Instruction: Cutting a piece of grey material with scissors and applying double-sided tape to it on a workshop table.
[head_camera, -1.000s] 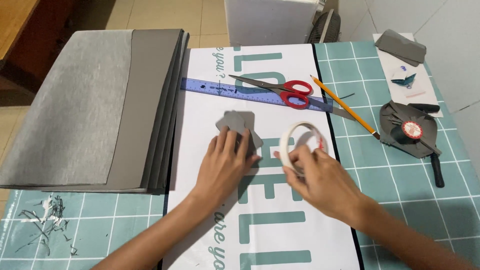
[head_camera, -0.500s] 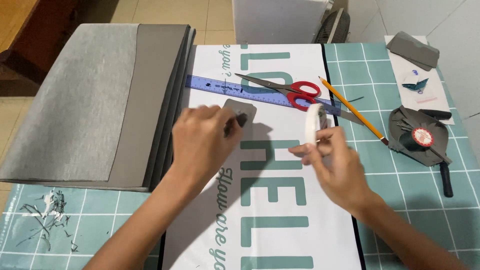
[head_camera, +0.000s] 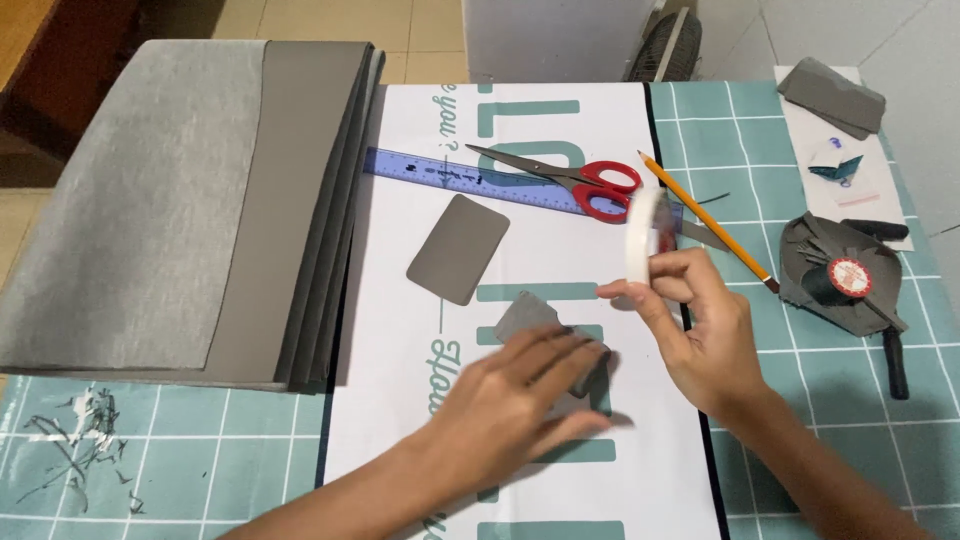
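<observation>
The left hand (head_camera: 520, 385) lies nearest the camera, palm down and fingers spread flat over a small grey felt piece (head_camera: 530, 318) on the white printed sheet (head_camera: 400, 400). The grip is open: it presses the piece against the sheet rather than pinching it. Only the upper left corner of the piece shows beyond the fingers.

Just right of it, the right hand (head_camera: 700, 325) holds a tape roll (head_camera: 640, 235) upright and edge-on to the camera, above the sheet. The grip is closed on the roll, with the fingers wrapped around its lower rim.

Handling, as judged from appearance:
- The felt piece appears thin, light and soft. It likely bends under its own weight, so flat pressure or a pinch at a rounded corner suits it best.
- The tape roll appears rigid and light. The outer rim or the core hole gives a secure hold.

Further out, a second grey felt piece (head_camera: 458, 248) with rounded corners lies free on the sheet, apart from both hands. Beyond it, red-handled scissors (head_camera: 570, 180) rest across a blue ruler (head_camera: 440, 172), with a pencil (head_camera: 700, 215) just to the right. A stack of grey felt sheets (head_camera: 200, 200) covers the left of the worktop (head_camera: 820, 400), which carries a green grid mat.
</observation>
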